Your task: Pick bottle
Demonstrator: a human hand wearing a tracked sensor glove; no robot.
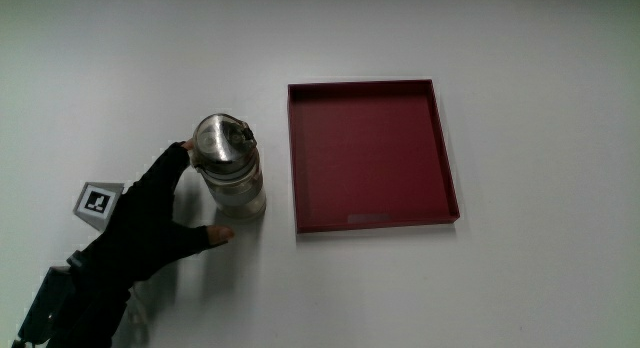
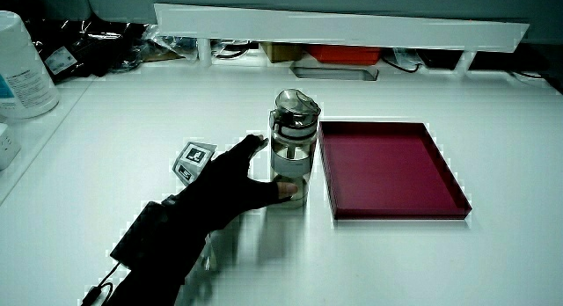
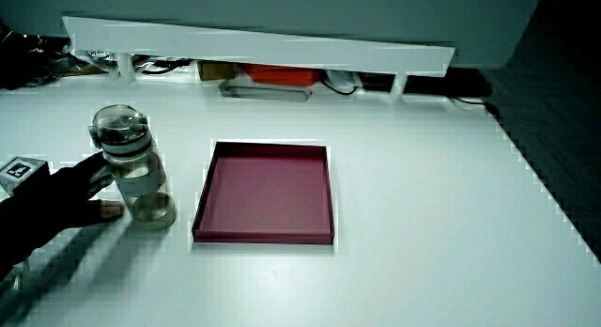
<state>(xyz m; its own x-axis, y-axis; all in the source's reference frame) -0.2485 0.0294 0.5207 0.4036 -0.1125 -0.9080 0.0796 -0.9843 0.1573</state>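
Hand: the gloved hand point(image 1: 150, 223) reaches in from the person's side of the table, fingers point(image 1: 178, 156) and thumb point(image 1: 212, 234) spread in a wide fork around the bottle point(image 1: 232, 173).
Grip: half made. The fingertips touch the bottle just under its cap and the thumb tip rests at its base, but the palm looks short of the glass, so by this reading nothing is clasped yet.
Bottle: clear, upright on the white table point(image 1: 520, 288), capped with a grey lid point(image 1: 222, 138); it stands inside the fork of the hand.
Tray: a shallow dark-red tray point(image 1: 440, 148) lies just beside the bottle, away from the palm, leaving the approach open.
Why so held: the wide spread appears matched to the bottle's girth for a grasp round its body.
Marker: the patterned cube point(image 1: 97, 202) rides the back of the hand.
Side views: they show the bottle's height point(image 2: 291, 148) and the partition point(image 2: 352, 29), which the main view does not; the main view alone shows the lid's round face.
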